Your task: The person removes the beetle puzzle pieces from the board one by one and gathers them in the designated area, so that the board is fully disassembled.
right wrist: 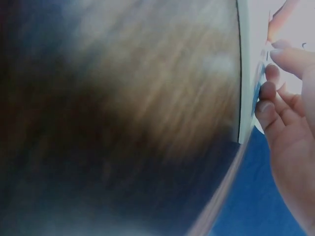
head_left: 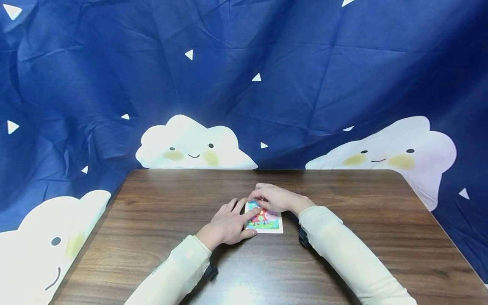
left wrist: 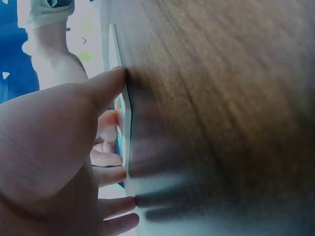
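Observation:
A small flat board (head_left: 270, 225) with a colourful cartoon picture and white border lies on the table. My left hand (head_left: 230, 224) spreads over its left side. The left index finger reaches across the picture, and the thumb touches the board's near edge in the left wrist view. From the far side my right hand (head_left: 275, 198) bends over the upper part of the board. In the right wrist view, the right fingertips (right wrist: 266, 106) touch or nearly touch the picture, with nothing visible between them and the thumb. Both hands hide parts of the picture.
The brown wooden table (head_left: 160, 212) has rounded far corners. Behind it hangs a blue cloth (head_left: 286, 63) with white triangles and smiling clouds. Dark wrist straps (head_left: 303, 238) show under the pale sleeves (head_left: 343, 250).

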`<state>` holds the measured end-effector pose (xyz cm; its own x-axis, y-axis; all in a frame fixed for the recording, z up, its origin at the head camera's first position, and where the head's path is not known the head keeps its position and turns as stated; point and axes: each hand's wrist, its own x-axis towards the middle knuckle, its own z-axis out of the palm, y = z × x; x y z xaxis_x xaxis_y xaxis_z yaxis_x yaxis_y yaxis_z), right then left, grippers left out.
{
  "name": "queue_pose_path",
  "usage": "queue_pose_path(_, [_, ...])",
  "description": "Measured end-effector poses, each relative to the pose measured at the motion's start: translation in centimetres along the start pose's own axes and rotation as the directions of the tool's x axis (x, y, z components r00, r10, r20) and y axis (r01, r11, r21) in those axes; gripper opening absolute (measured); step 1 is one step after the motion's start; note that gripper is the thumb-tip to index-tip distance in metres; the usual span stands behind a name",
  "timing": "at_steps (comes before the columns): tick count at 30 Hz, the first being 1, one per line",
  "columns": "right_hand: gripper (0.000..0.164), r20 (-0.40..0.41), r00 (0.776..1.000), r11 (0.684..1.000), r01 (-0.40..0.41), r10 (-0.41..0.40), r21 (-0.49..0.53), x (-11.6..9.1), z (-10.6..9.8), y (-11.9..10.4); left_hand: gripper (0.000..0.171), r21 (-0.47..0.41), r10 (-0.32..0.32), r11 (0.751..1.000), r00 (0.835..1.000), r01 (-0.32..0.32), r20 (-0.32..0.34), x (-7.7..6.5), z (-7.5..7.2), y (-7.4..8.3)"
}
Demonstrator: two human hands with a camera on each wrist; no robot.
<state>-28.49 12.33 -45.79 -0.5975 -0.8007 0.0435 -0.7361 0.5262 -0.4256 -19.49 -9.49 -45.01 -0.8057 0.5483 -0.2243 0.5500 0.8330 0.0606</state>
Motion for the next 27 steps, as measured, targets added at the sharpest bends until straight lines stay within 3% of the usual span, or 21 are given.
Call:
queue_pose_path(13, [0.022,0.005,1.0,1.0,0.008,-0.008,0.001,-0.27,0.13,-0.06,0.07,0.041,-0.052,0.998,0.997,0.05,0.048,-0.1,-0.38,0.4])
queue_pose_path(19, [0.022,0.01,1.0,1.0,-0.027,0.027,0.015,-0.22,0.17,0.15,0.07,0.038,-0.062,0.997,0.997,0.06,0.053,0.0,-0.34,0.45])
queue_pose_path(27, [0.019,-0.048,0.999,0.996,0.006,-0.001,0.093,-0.36,0.13,0.35,0.07,0.048,-0.068,0.997,0.996,0.066,0.055,0.05,-0.4,0.45])
